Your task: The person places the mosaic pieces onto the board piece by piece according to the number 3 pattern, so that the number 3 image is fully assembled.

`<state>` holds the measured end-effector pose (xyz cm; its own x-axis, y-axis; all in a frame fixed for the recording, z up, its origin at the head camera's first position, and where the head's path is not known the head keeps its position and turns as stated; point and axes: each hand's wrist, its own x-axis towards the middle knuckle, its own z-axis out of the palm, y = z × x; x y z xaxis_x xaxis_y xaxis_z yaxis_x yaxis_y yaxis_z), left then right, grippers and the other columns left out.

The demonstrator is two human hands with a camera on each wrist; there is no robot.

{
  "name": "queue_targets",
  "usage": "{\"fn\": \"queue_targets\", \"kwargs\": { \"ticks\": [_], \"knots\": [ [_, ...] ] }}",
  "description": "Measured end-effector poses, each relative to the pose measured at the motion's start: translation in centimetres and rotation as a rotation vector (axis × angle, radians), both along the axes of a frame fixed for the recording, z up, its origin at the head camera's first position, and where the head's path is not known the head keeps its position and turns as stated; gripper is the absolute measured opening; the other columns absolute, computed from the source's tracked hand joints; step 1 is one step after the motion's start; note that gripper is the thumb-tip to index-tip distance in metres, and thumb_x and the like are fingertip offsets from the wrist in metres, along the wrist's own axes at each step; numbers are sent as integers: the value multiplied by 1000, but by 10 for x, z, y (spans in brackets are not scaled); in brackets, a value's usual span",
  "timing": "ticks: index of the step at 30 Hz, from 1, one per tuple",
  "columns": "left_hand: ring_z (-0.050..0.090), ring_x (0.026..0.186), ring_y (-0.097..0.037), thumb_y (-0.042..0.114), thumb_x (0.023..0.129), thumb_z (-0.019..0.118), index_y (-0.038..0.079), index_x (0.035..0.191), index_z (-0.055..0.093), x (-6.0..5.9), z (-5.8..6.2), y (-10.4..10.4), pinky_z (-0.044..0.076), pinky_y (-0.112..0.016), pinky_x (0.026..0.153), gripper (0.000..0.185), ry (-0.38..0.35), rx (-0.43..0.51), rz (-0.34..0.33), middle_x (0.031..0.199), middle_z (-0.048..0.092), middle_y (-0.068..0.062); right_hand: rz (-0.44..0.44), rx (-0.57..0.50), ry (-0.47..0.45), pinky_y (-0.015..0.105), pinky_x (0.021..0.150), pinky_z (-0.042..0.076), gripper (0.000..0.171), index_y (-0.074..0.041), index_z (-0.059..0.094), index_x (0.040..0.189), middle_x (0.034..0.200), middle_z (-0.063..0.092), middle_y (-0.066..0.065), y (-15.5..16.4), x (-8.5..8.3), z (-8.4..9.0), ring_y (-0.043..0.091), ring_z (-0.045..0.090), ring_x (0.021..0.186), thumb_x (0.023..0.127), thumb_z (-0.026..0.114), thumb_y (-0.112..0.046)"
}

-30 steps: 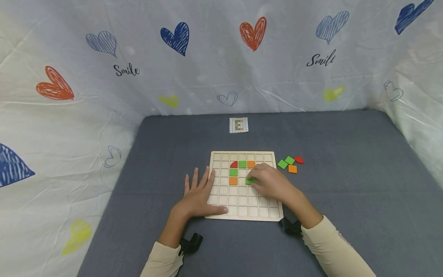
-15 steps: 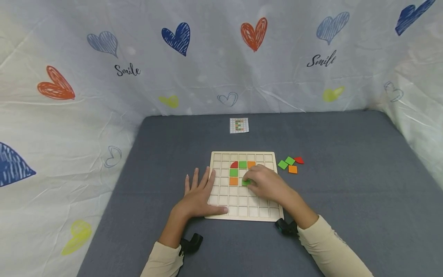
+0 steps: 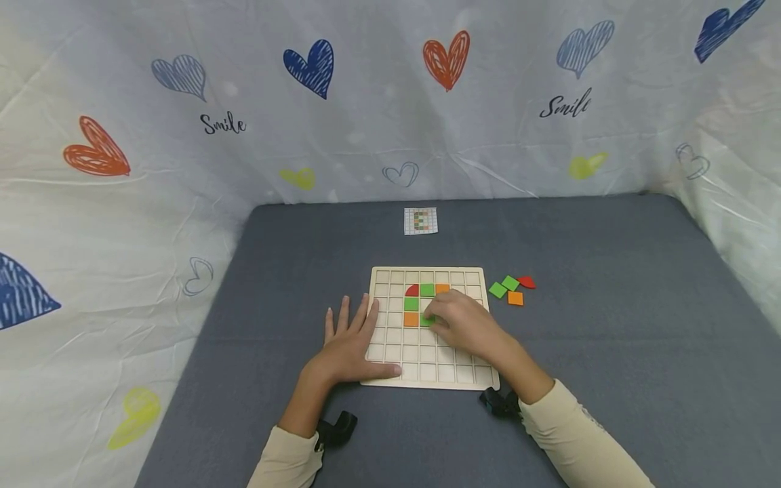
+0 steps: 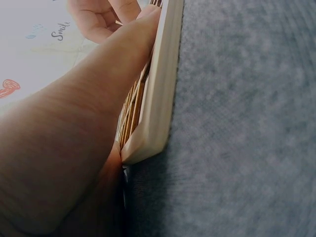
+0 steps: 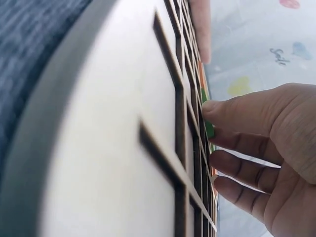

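A pale wooden grid board (image 3: 390,276) lies on the grey table. In its upper cells sit a red quarter-round tile (image 3: 413,291), a green tile (image 3: 427,289), an orange tile (image 3: 442,288), another green tile (image 3: 411,303) and an orange tile (image 3: 411,318). My right hand (image 3: 466,324) pinches a green tile (image 3: 426,320) (image 5: 209,129) at the cell right of the lower orange one. My left hand (image 3: 349,342) lies flat with straight fingers on the board's left edge (image 4: 158,94).
Loose tiles lie right of the board: two green (image 3: 504,286), one orange (image 3: 515,298), one red (image 3: 527,282). A small pattern card (image 3: 421,221) lies farther back. A white cloth with hearts (image 3: 390,102) walls in the table on three sides.
My right hand has carried the green tile leftward across the board, from about two cells away to beside the lower orange tile. The left hand has stayed put.
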<state>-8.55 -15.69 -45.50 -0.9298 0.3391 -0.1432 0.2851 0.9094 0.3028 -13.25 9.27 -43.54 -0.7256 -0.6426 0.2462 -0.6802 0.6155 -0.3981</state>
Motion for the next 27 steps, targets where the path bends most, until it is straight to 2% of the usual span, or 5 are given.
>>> {"fn": "queue_targets", "kwargs": {
  "ticks": [14, 19, 24, 27],
  "knots": [
    [-14, 132, -34, 84, 58, 48, 19, 146, 0, 0, 1, 1, -10, -58, 99, 120, 1, -3, 6, 150, -6, -3, 30, -33, 23, 28, 74, 44, 11, -14, 72, 86, 87, 62, -5, 3, 2, -2, 12, 51, 82, 75, 72, -12],
    [-15, 132, -34, 84, 58, 49, 19, 146, 0, 0, 0, 1, -11, -57, 99, 120, -9, 11, 10, 150, -7, -2, -10, -23, 11, 27, 72, 43, 9, -16, 71, 85, 85, 61, -8, 13, 3, -2, 9, 49, 80, 78, 68, -12],
    [-15, 132, -33, 84, 57, 50, 19, 146, 0, 1, 1, 1, -11, -57, 99, 121, -13, 19, 12, 150, -7, -2, -58, -40, 33, 29, 74, 44, 9, -13, 71, 86, 87, 61, -5, 36, -3, -3, 12, 52, 84, 80, 66, -9],
    [-16, 132, -33, 84, 58, 50, 19, 146, -1, 0, 2, 1, -11, -57, 99, 120, -19, 18, 8, 150, -8, -2, -123, -53, 51, 32, 74, 44, 8, -11, 70, 84, 86, 62, -3, 54, -8, -5, 15, 52, 83, 79, 66, -7]
  ]
}}
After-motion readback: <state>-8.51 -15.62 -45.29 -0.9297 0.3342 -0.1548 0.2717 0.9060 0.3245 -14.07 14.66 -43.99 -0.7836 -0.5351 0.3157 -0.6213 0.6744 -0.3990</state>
